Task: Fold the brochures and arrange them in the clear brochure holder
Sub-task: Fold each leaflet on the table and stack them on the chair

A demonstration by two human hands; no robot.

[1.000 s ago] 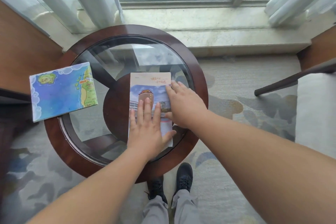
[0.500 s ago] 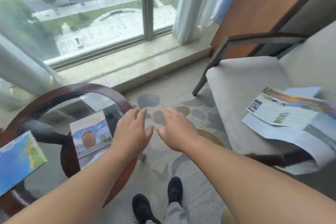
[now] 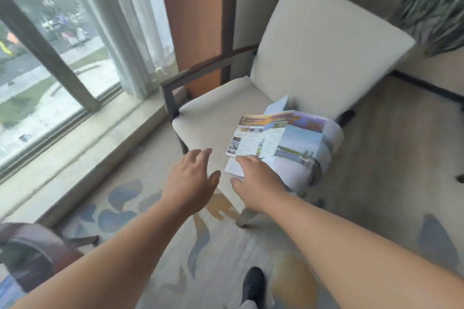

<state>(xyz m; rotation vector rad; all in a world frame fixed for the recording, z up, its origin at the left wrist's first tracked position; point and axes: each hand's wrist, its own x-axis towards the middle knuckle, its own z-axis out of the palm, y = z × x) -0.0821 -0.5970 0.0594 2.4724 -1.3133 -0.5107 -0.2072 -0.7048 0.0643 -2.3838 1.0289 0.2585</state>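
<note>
A pile of unfolded brochures (image 3: 281,140) lies on the seat of a cream armchair (image 3: 218,113), draping over the seat's front right edge. My right hand (image 3: 256,178) is stretched out with relaxed fingers, its fingertips at the near left corner of the pile; whether they touch the paper I cannot tell. My left hand (image 3: 193,178) hovers open and empty to the left, in front of the seat's front edge. The clear brochure holder is out of view.
The round dark wooden table (image 3: 32,248) shows only as an edge at the lower left. A window (image 3: 50,57) with a sill and pale curtains runs along the left. A patterned carpet (image 3: 200,246) covers the floor. My black shoe (image 3: 253,283) is below.
Both hands left the folded brochure on the round table. The view swung right to the armchair, and both hands now reach toward the brochure pile on its seat.
</note>
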